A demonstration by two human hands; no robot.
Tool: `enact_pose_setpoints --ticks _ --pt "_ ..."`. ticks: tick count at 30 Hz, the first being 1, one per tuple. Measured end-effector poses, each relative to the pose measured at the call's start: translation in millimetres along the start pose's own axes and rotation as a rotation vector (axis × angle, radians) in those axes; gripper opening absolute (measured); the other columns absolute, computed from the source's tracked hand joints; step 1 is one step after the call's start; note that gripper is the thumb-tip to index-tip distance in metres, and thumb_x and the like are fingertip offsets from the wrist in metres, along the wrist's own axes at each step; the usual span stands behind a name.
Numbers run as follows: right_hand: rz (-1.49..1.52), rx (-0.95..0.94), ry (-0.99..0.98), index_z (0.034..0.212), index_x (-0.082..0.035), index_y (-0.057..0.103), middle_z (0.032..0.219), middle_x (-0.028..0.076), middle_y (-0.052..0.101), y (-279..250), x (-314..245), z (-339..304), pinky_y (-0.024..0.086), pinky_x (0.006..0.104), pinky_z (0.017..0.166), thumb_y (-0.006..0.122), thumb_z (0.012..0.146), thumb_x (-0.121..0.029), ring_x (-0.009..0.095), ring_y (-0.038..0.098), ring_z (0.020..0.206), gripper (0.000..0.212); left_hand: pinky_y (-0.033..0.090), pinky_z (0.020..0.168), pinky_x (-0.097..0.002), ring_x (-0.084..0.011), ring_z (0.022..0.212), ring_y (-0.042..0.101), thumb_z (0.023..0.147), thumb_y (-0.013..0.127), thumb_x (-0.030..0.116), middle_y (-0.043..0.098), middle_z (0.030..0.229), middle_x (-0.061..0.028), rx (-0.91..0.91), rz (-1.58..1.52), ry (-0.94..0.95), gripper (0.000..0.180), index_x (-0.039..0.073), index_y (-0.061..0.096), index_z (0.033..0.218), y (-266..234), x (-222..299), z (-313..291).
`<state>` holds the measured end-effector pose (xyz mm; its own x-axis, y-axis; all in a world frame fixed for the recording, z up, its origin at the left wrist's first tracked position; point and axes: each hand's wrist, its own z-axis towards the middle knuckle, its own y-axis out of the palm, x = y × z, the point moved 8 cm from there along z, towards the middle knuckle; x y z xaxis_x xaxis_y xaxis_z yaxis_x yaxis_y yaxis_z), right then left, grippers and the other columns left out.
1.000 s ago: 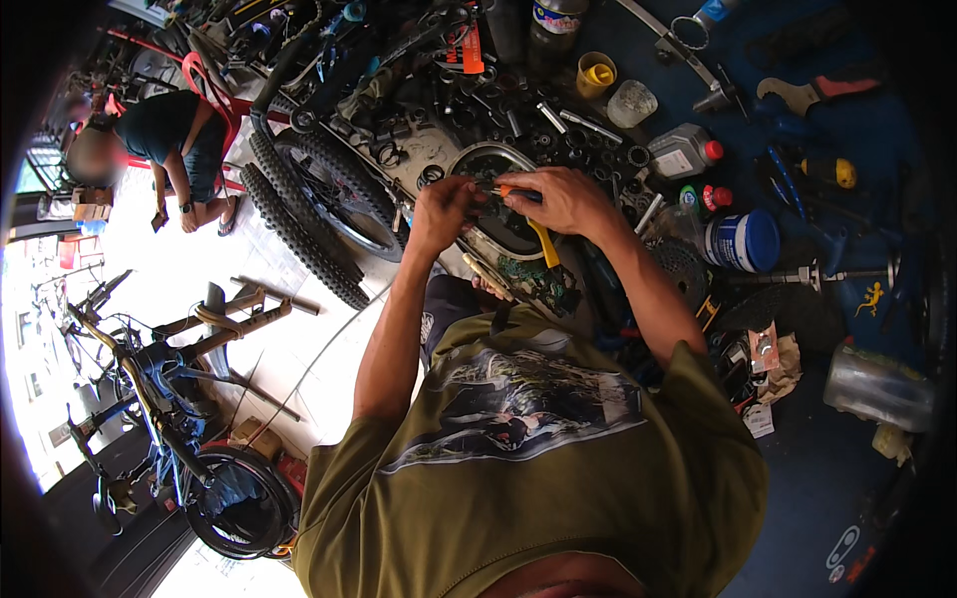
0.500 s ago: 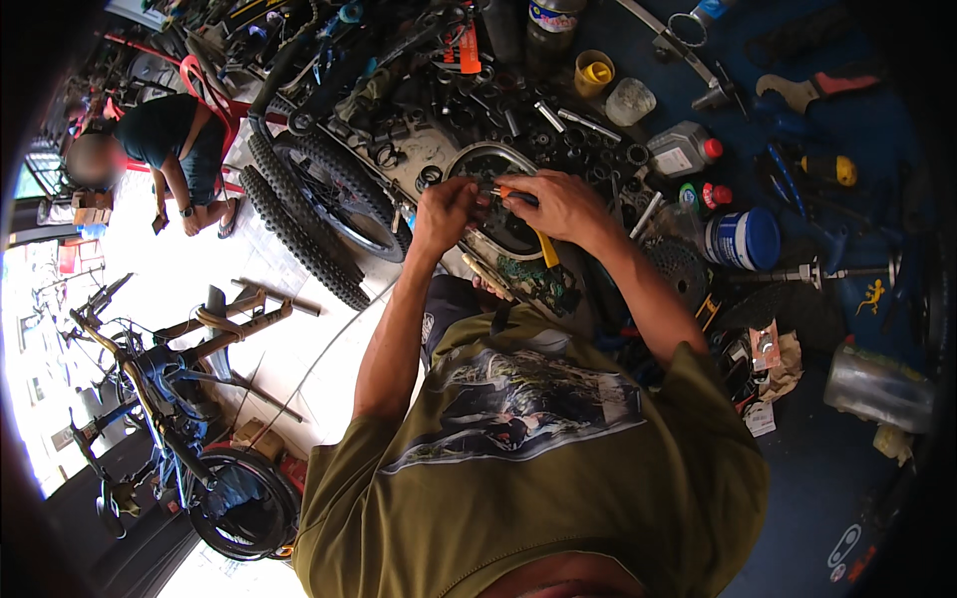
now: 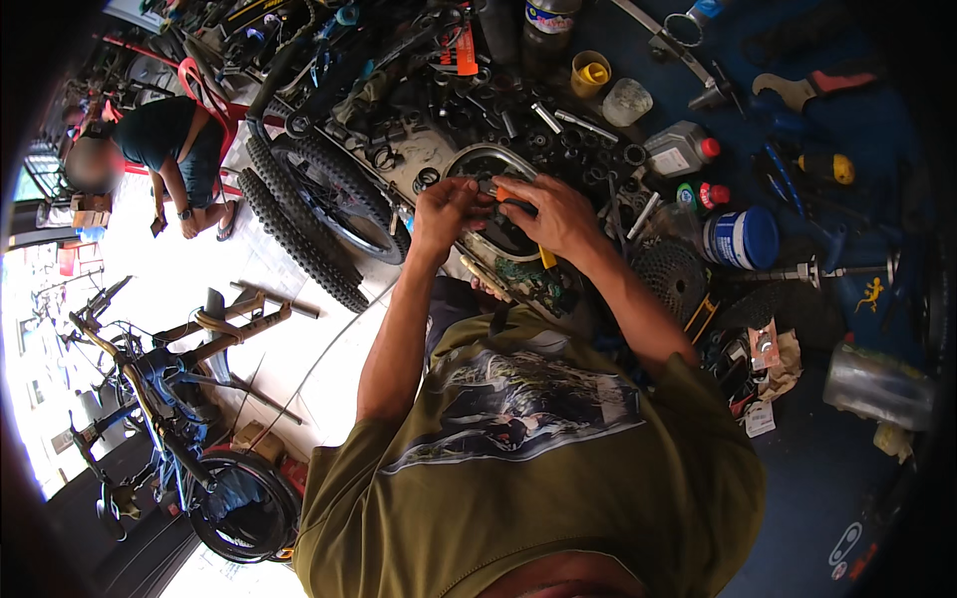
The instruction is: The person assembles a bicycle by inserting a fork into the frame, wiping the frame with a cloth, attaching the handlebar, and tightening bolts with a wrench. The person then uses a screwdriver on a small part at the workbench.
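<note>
Over a round metal-rimmed pan (image 3: 516,159) on the cluttered bench, my two hands are close together. My right hand (image 3: 558,211) is closed around pliers (image 3: 510,195) with orange and black grips, their jaws directed left. The fingertips of my left hand (image 3: 445,211) are pinched together beside the jaws; whatever small part they hold is too small to make out. A yellow handle (image 3: 547,258) shows just below my right hand, its other end hidden. Dark small parts and a greenish tangled clump (image 3: 533,281) lie around the pan.
Sockets (image 3: 546,118), bottles (image 3: 683,149) and a blue-and-white tub (image 3: 741,239) crowd the bench to the right. A cassette sprocket (image 3: 670,279) lies by my right forearm. Bicycle tyres (image 3: 299,224) stand at left, a bicycle (image 3: 164,399) below them. Another person (image 3: 164,145) sits at far left.
My right hand has shifted slightly down and left, covering more of the yellow handle. The pliers' orange grip shows more. My left hand stays pinched at nearly the same place.
</note>
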<state>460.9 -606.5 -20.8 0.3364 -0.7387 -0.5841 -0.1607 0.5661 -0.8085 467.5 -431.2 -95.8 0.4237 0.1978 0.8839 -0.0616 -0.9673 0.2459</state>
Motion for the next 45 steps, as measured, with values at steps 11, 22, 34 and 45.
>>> enact_pose_setpoints --ticks 11,22,34,45 --pt "-0.036 -0.002 0.012 0.14 -0.035 0.065 0.096 0.005 0.064 -8 -5 -3 0.056 0.0396 0.084 0.073 0.094 -0.037 0.025 0.066 0.094 0.047 0.066 0.074 -0.0354 -0.0258 0.092 0.076 0.103 0.067 0.022 0.073 0.1 -0.0123 0.003 -0.167 -0.024 0.022 0.001 0.064 0.111 1 -2 -3" --pt "-0.073 0.06 -0.041 0.137 -0.039 0.067 0.096 0.005 0.061 -14 -10 -2 0.055 0.0389 0.084 0.077 0.09 -0.034 0.025 0.064 0.091 0.048 0.067 0.071 -0.0353 -0.0299 0.091 0.077 0.105 0.064 0.021 0.072 0.098 -0.013 -0.105 -0.442 -0.077 0.02 0.001 0.064 0.11 7 -7 -7" --pt "-0.057 0.008 -0.024 0.14 -0.035 0.065 0.091 0.004 0.06 -16 -5 -4 0.054 0.0374 0.08 0.073 0.094 -0.037 0.023 0.063 0.089 0.047 0.066 0.071 -0.0341 -0.0291 0.092 0.077 0.105 0.064 0.022 0.071 0.097 -0.0113 -0.1 -0.399 -0.053 0.022 0.001 0.064 0.111 8 -4 -8" --pt "0.035 -0.036 0.013 0.141 -0.034 0.064 0.092 0.005 0.063 -14 -1 0 0.054 0.0382 0.08 0.071 0.096 -0.038 0.025 0.065 0.089 0.046 0.066 0.071 -0.0333 -0.0261 0.09 0.077 0.105 0.064 0.023 0.072 0.098 -0.0092 -0.074 -0.298 -0.014 0.021 0.003 0.065 0.111 3 -3 -7"
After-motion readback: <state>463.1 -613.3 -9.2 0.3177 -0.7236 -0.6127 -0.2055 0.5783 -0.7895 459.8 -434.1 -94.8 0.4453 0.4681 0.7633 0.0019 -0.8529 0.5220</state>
